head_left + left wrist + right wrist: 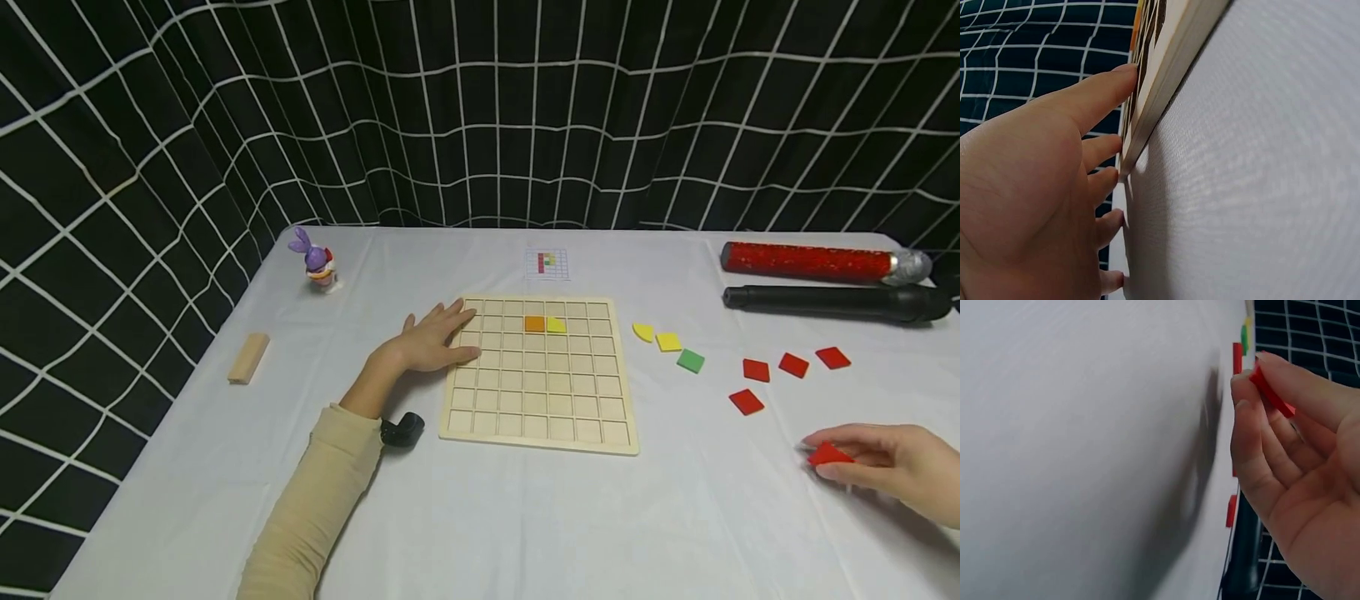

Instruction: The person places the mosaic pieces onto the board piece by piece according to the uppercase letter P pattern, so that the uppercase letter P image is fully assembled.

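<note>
Fingers of my right hand (888, 467) pinch a red tile (828, 455); the wooden grid board (542, 375) lies well leftward, under my flat, released left hand (429, 342).

Red tile (827, 454), white tablecloth (525, 517)

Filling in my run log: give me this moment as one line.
left hand: flat on grid board edge | right hand: pinches red tile | board: orange tile, yellow piece
</note>
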The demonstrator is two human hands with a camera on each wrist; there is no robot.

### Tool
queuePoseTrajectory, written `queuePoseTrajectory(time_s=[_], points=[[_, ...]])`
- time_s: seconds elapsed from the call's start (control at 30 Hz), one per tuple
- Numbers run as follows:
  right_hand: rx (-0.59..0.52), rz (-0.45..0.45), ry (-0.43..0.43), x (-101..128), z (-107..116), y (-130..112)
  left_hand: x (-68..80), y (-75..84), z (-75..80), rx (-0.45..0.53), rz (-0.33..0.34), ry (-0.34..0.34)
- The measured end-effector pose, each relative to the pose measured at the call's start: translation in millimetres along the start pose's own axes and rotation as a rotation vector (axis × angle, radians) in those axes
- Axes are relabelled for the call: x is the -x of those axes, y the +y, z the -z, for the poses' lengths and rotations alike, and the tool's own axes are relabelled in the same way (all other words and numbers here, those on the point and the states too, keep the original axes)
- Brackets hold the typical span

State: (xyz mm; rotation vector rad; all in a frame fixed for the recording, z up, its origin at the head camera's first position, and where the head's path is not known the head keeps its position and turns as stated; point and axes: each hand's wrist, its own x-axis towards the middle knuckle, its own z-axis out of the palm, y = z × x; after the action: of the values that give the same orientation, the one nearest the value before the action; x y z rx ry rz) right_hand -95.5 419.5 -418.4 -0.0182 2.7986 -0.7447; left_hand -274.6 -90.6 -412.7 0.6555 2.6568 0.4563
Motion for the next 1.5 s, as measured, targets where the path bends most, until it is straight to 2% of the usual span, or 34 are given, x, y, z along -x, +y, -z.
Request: queuePoseTrajectory(time_s=[0.1,0.33,0.47,0.6,0.87,1.07,1.3,1.5], points=[[-0.046,0.01,0.0,-4,4,-8,-0.1,-0.4,0.6,0.0,0.0,0.002],[-0.114,0.013,-0.101,-19,18,-40,0.7,-0.1,1.0,-0.005,0.003,0.0],[-0.165,0.067,-0.115,-27,18,-54,0.8,0.8,1.6,-0.006,0.008,0.002],[-0.234,0.07,-0.144,-38,17,-67,0.6,1.8,2.2,-0.003,0.008,0.007],[-0.337,0.029,-0.127,-63,14,-90,1.1,2.7,3.8,-0.008,0.006,0.007],[-0.339,0.047,-0.119,-79,12,-107,-0.1,2.3,4.2,-0.027,0.008,0.014],[-0.42,0.06,-0.132,-101,4,-129,0.2,3.1,3.4,-0.017,0.005,0.011],[-0.408,0.063,-0.142,-112,1,-142,1.3,2.5,3.4,-0.002,0.001,0.006]])
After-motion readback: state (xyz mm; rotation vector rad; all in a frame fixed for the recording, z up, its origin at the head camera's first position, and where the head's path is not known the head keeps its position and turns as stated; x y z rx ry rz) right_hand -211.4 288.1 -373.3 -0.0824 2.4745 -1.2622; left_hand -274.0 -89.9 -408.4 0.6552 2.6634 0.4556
